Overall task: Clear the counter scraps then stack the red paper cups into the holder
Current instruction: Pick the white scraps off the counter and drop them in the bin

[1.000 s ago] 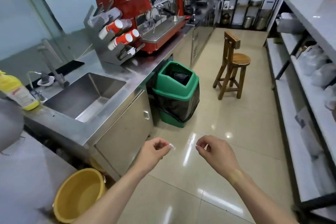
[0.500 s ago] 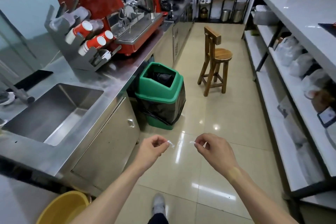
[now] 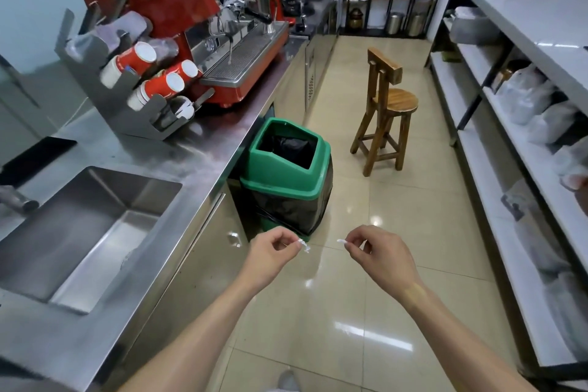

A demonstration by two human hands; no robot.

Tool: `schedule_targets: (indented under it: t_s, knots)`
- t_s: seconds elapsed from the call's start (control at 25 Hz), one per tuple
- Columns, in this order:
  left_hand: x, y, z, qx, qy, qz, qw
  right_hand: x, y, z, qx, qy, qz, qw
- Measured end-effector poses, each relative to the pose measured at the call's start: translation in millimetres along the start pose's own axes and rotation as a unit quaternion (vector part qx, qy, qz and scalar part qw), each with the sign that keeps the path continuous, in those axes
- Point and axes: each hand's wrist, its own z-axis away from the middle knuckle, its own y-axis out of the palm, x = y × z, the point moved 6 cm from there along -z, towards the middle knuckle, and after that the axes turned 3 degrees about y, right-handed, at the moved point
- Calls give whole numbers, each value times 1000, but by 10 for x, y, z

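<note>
My left hand (image 3: 270,253) pinches a small white scrap (image 3: 303,245) between thumb and fingers. My right hand (image 3: 378,256) pinches another small white scrap (image 3: 342,241). Both hands hover over the tiled floor, just short of the green bin (image 3: 286,188) with its black liner, whose opening lies ahead and slightly left. On the steel counter (image 3: 203,149) stands a grey metal cup holder (image 3: 92,79) with stacks of red paper cups (image 3: 159,86) lying in its slots, open ends facing away.
A red espresso machine (image 3: 178,3) stands behind the holder. A steel sink (image 3: 79,232) is set in the counter at left. A wooden stool (image 3: 386,108) stands in the aisle. Shelves (image 3: 515,143) with bagged goods line the right side.
The view has moved forward along the aisle; the bin and holder are nearer and the yellow bucket has left view. Both hands keep pinching their scraps, a little farther apart.
</note>
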Motion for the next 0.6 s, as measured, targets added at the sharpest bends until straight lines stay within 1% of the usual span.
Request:
schedule_targets:
  t_s: [0.2, 0.32, 0.6]
  knots:
    - [140, -364, -523, -4, 0, -34, 999, 209, 262, -557, 4, 1, 4, 1000]
    - [209, -513, -786, -6, -10, -30, 999, 277, 356, -828, 8, -2, 7, 1000]
    - [289, -597, -1414, -16, -18, -34, 999, 180, 502, -1537, 21, -9, 17, 1000]
